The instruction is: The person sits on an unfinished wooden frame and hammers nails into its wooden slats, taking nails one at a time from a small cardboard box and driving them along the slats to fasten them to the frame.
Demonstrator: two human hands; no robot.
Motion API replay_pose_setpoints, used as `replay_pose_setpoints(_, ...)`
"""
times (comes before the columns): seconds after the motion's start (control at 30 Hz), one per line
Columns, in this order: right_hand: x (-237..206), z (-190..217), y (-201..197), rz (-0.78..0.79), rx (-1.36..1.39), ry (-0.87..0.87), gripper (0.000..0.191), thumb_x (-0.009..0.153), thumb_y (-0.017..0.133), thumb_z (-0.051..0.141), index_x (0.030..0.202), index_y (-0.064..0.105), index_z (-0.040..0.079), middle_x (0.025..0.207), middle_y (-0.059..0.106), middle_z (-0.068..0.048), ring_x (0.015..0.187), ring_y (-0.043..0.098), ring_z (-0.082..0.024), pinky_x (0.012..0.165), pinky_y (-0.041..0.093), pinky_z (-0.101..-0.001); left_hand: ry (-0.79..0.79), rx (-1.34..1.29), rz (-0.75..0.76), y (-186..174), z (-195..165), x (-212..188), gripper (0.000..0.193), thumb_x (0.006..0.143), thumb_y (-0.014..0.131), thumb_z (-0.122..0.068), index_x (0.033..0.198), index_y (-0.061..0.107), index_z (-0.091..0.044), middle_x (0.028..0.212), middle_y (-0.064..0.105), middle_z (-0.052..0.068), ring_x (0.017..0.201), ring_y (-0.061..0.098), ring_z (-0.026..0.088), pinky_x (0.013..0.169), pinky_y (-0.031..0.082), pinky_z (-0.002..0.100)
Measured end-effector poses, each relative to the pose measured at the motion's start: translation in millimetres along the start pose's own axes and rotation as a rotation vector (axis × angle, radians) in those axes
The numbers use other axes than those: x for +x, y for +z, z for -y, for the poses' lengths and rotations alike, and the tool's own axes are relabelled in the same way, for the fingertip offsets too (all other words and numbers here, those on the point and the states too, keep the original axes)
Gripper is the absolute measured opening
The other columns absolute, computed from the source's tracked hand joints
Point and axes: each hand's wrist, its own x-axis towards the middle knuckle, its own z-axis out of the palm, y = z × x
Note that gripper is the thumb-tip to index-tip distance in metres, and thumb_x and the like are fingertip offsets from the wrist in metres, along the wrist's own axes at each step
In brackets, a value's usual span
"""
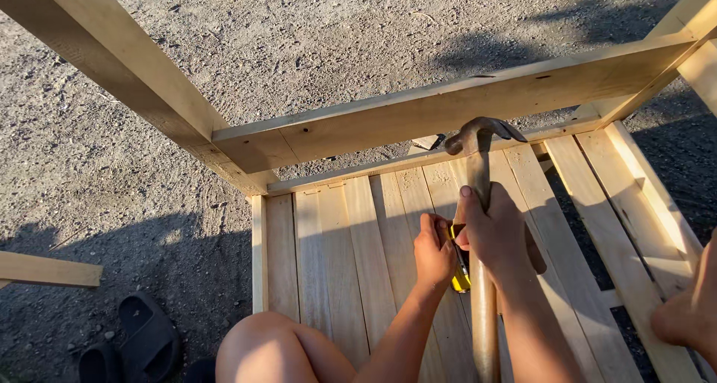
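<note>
Above the slatted wooden panel [336, 263], the right hand [497, 234] grips a claw hammer [478, 181] by its wooden handle, head pointing far. Just left, the left hand [435, 252] clasps a yellow tape measure [459, 267], touching the right hand.

packages: none | labels: none | signs: none | screens: none

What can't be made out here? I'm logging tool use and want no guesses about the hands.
- Yellow tool, head view: mostly covered by the left hand and right hand; its kind is unclear.
- Hammer: the handle's end is cut off by the bottom edge.
- Dark sandals: in shadow, partly cut off at the bottom.
</note>
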Motion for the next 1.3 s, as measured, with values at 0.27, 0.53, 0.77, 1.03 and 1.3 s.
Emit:
replay_pose_setpoints(0.27, -18.9, -10.1, 153.2, 0.056, -0.297, -0.339, 0.031, 0.102, 0.058, 0.033, 0.098, 0.051, 0.002, 0.070, 0.066, -0.023, 0.067, 0.067, -0.046, 0.057, 0.050, -0.0542, -0.229, -0.420, -0.772, -130.1, 26.3, 44.6, 0.017, 0.106, 0.047, -0.019, 0.104, 0.052, -0.003, 0.089, 0.059, 0.003, 0.076, 0.057, 0.015, 0.066, 0.050, 0.034)
replay_pose_setpoints(0.53, -9.9, -76.1, 202.5, 0.071, -0.495, -0.327, 0.032, 0.095, 0.061, 0.034, 0.103, 0.052, 0.005, 0.080, 0.068, -0.028, 0.075, 0.066, -0.052, 0.059, 0.049, -0.0591, -0.034, -0.122, -0.677, -172.0, 27.2, 107.1, 0.010, 0.101, 0.062, -0.008, 0.105, 0.069, -0.003, 0.086, 0.069, 0.003, 0.081, 0.065, 0.010, 0.076, 0.056, 0.027)
replay_pose_setpoints(0.77, 13.5, -119.8, 172.1, 0.069, -0.313, -0.328, 0.025, 0.096, 0.062, 0.028, 0.102, 0.061, 0.004, 0.078, 0.069, -0.023, 0.066, 0.066, -0.046, 0.053, 0.049, -0.0529, 0.283, 0.369, -0.450, -155.7, 48.8, 135.4, 0.019, 0.088, 0.064, 0.002, 0.105, 0.073, -0.001, 0.094, 0.068, 0.010, 0.087, 0.068, 0.022, 0.078, 0.057, 0.032)
replay_pose_setpoints(1.03, 23.8, -120.9, 164.9, 0.300, -0.121, 0.148, 0.026, 0.100, 0.057, 0.032, 0.101, 0.057, 0.006, 0.059, 0.061, -0.015, 0.040, 0.061, -0.024, 0.040, 0.047, -0.0406, 0.054, 0.627, -0.452, -149.6, 61.0, 143.9, 0.014, 0.091, 0.074, -0.024, 0.096, 0.079, -0.012, 0.090, 0.071, 0.006, 0.082, 0.070, 0.029, 0.073, 0.055, 0.040)
replay_pose_setpoints(1.3, 23.4, -139.8, 158.9, 0.393, 0.353, 0.317, 0.028, 0.103, 0.053, 0.035, 0.106, 0.053, 0.007, 0.063, 0.051, -0.006, 0.041, 0.045, -0.016, 0.038, 0.039, -0.0345, 0.017, 0.731, -0.448, -148.6, 72.5, 144.5, 0.017, 0.092, 0.072, -0.032, 0.096, 0.080, -0.018, 0.095, 0.073, 0.002, 0.086, 0.070, 0.030, 0.072, 0.055, 0.042)
